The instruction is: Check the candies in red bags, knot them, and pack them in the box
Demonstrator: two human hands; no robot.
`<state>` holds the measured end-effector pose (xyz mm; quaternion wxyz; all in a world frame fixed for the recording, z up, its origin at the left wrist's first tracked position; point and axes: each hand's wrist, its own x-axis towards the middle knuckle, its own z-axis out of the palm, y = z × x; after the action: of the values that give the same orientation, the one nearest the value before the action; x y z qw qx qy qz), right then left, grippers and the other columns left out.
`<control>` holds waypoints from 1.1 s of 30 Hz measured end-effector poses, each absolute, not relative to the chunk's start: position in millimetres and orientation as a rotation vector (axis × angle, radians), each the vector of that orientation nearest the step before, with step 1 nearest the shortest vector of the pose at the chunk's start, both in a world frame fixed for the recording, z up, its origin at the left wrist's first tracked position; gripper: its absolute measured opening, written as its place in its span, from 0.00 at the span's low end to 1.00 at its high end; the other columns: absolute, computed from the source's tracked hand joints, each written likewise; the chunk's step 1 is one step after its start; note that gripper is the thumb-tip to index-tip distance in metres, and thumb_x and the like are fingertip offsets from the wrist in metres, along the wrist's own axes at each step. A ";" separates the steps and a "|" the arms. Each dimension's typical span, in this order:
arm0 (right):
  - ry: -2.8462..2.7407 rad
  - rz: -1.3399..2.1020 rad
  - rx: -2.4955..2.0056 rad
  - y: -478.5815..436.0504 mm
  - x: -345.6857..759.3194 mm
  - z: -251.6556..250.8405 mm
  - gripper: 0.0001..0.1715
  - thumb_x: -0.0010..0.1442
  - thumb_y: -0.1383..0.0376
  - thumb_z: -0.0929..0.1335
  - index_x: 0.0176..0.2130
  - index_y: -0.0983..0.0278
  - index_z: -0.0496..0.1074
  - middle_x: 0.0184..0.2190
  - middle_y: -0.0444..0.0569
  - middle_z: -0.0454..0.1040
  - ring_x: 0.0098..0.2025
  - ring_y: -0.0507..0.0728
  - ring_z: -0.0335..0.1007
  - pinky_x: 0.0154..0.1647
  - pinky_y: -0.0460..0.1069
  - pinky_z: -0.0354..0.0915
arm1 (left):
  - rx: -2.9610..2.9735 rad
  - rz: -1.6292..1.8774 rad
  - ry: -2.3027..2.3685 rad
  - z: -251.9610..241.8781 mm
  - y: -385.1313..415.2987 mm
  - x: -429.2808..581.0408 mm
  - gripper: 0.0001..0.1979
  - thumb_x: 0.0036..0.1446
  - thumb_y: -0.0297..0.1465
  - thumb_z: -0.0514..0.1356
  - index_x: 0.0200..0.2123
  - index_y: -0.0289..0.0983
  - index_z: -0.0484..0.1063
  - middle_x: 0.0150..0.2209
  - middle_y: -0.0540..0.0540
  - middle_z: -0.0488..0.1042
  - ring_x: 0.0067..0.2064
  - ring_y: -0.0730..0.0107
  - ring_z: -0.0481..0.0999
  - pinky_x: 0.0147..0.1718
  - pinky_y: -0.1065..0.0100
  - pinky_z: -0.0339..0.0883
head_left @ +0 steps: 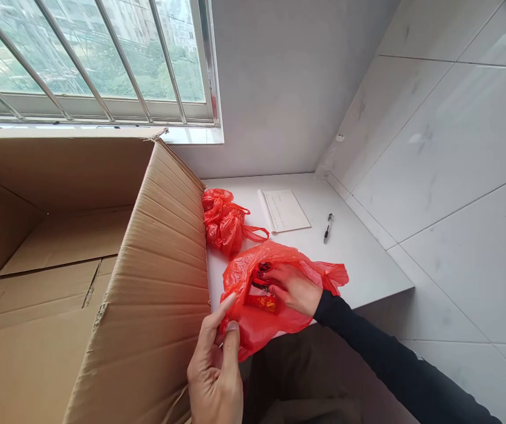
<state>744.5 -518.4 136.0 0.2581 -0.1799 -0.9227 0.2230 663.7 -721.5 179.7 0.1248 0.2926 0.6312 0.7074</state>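
A red plastic bag point(262, 327) lies open at the table's front edge, with its mouth facing up. Inside it are a red packet with yellow print point(262, 303) and some dark, shiny small items point(260, 272). My right hand point(295, 288) reaches into the bag, its fingers bent over the dark items; whether it grips one is unclear. At the bag's left front edge is my left hand point(217, 365), its index finger and thumb apart, touching or very near the plastic.
A large open cardboard box point(160, 259) stands at the left. Behind the open bag lie tied red bags point(224, 221), a notebook point(286, 211) and a pen point(328, 228). A clear bottle point(327, 160) stands in the back corner, beside the tiled wall.
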 end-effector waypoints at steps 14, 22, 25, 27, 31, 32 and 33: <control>-2.441 0.501 -0.635 -501.4 735.0 112.3 0.13 0.66 0.64 0.64 0.48 0.64 0.74 0.45 0.56 0.78 0.49 0.63 0.73 0.55 0.58 0.64 | 0.769 2.102 1.977 180.0 -712.6 668.8 0.24 0.54 0.41 0.68 0.55 0.47 0.75 0.55 0.48 0.77 0.56 0.62 0.76 0.51 0.72 0.71; -2.434 0.518 -0.661 -495.7 745.8 112.6 0.15 0.68 0.63 0.62 0.51 0.63 0.72 0.52 0.56 0.76 0.56 0.63 0.69 0.60 0.57 0.60 | 0.672 2.239 1.893 180.6 -707.4 671.8 0.34 0.51 0.42 0.70 0.61 0.49 0.68 0.45 0.47 0.77 0.44 0.63 0.78 0.35 0.72 0.76; -2.435 0.547 -0.613 -495.3 747.2 113.0 0.18 0.68 0.63 0.63 0.55 0.62 0.71 0.55 0.55 0.75 0.58 0.63 0.68 0.62 0.57 0.59 | 0.653 2.255 1.876 181.8 -703.2 673.7 0.33 0.51 0.41 0.71 0.61 0.49 0.68 0.50 0.46 0.77 0.48 0.62 0.78 0.34 0.76 0.75; -2.436 0.573 -0.581 -495.3 748.0 111.2 0.20 0.67 0.64 0.64 0.57 0.62 0.69 0.55 0.55 0.75 0.57 0.62 0.69 0.61 0.56 0.60 | 0.636 2.264 1.849 182.0 -700.3 674.7 0.31 0.51 0.41 0.71 0.59 0.49 0.70 0.53 0.46 0.77 0.50 0.62 0.78 0.33 0.78 0.74; -2.430 0.624 -0.562 -494.3 750.7 107.4 0.19 0.66 0.65 0.65 0.55 0.63 0.71 0.49 0.54 0.78 0.52 0.62 0.73 0.56 0.56 0.65 | 0.583 2.248 1.814 180.6 -696.9 675.2 0.27 0.52 0.43 0.71 0.55 0.45 0.72 0.51 0.45 0.78 0.46 0.64 0.80 0.33 0.78 0.74; -2.426 0.634 -0.556 -494.1 751.5 107.5 0.19 0.65 0.66 0.66 0.55 0.62 0.71 0.48 0.53 0.78 0.51 0.61 0.73 0.55 0.56 0.65 | 0.562 2.249 1.806 180.2 -696.6 675.0 0.27 0.51 0.43 0.71 0.53 0.44 0.72 0.48 0.45 0.79 0.42 0.66 0.80 0.32 0.77 0.74; -2.419 0.642 -0.552 -493.9 751.9 108.3 0.18 0.64 0.66 0.66 0.54 0.62 0.72 0.48 0.52 0.78 0.51 0.61 0.73 0.55 0.55 0.65 | 0.536 2.263 1.790 179.9 -696.4 674.8 0.27 0.50 0.43 0.72 0.51 0.43 0.72 0.46 0.46 0.79 0.39 0.68 0.80 0.31 0.77 0.74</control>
<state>751.9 -493.9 108.3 0.2851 -0.2064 -0.9047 0.2402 674.8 -696.4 179.9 0.1033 0.1816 0.6067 0.7670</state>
